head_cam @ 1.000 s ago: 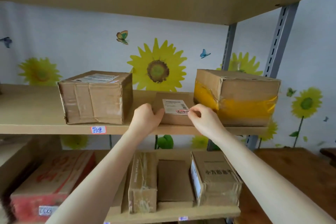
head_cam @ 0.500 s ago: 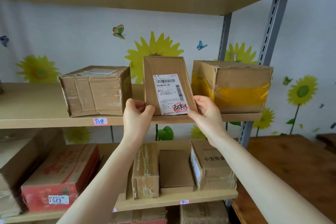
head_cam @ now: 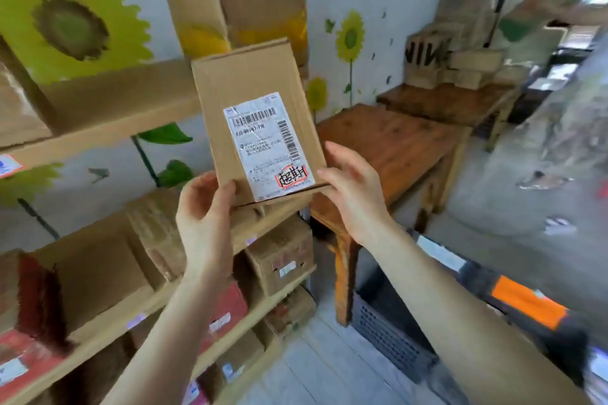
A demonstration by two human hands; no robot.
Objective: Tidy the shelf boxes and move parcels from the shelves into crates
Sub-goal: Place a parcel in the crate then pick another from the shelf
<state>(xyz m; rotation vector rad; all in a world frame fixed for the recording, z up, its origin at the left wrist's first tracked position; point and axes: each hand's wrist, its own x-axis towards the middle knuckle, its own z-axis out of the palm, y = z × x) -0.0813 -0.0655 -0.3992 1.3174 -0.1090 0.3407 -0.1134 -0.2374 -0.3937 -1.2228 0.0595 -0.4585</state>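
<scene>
A flat cardboard parcel [head_cam: 253, 108] with a white shipping label and a red stamp is held upright in the air, off the shelf [head_cam: 108, 115], label facing me. My left hand [head_cam: 204, 207] grips its lower left corner. Its lower right edge is gripped by my right hand [head_cam: 353, 187]. A dark slatted crate [head_cam: 388, 335] stands on the floor at the lower right, partly hidden by my right forearm. A box with yellow tape [head_cam: 260, 13] sits on the shelf behind the parcel.
The lower shelves hold several cardboard boxes [head_cam: 283, 256] and red cartons [head_cam: 227, 312]. A wooden table [head_cam: 394, 148] stands right of the shelving, with a second table of stacked boxes [head_cam: 457, 52] behind. An orange and black item [head_cam: 526, 306] lies near the crate.
The parcel has come off the shelf and away from it, held in both hands. My view has swung right and down, bringing the tables and the crate into sight.
</scene>
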